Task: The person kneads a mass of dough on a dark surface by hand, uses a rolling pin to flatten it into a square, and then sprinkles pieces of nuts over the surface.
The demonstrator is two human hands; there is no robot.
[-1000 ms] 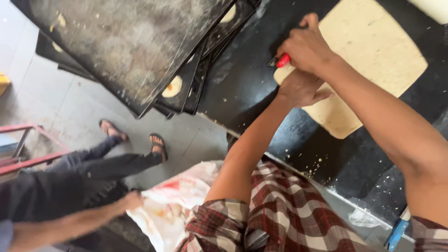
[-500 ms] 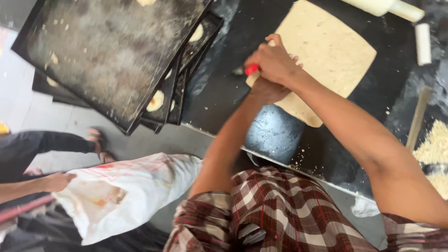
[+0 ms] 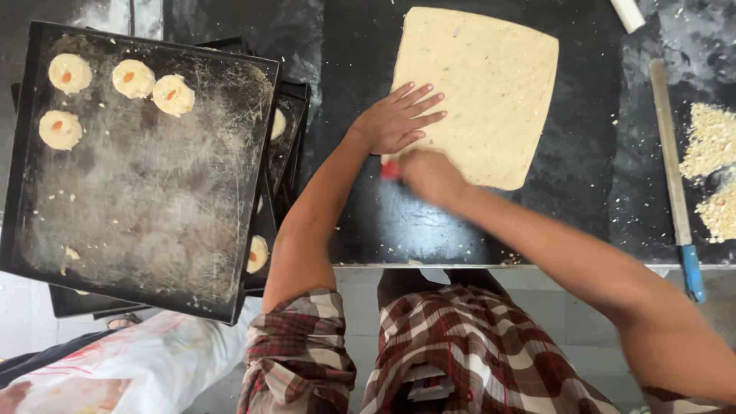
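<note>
Left hand [image 3: 397, 121] flat on the near left corner of the dough sheet [image 3: 483, 84], fingers [image 3: 420, 100] spread and pressing down, gripping nothing. Right hand [image 3: 431, 175] just below those fingers, curled shut around a small red-handled tool [image 3: 391, 170] at the sheet's near edge; blurred, blade not discernible. Dough sheet lying on the dark worktop [image 3: 583, 192]. Well left of the fingers, a black baking tray [image 3: 153, 199] with five topped dough rounds [image 3: 172, 95]. Far right, a long blue-handled scraper [image 3: 675, 184] beside crumbs [image 3: 709, 142].
</note>
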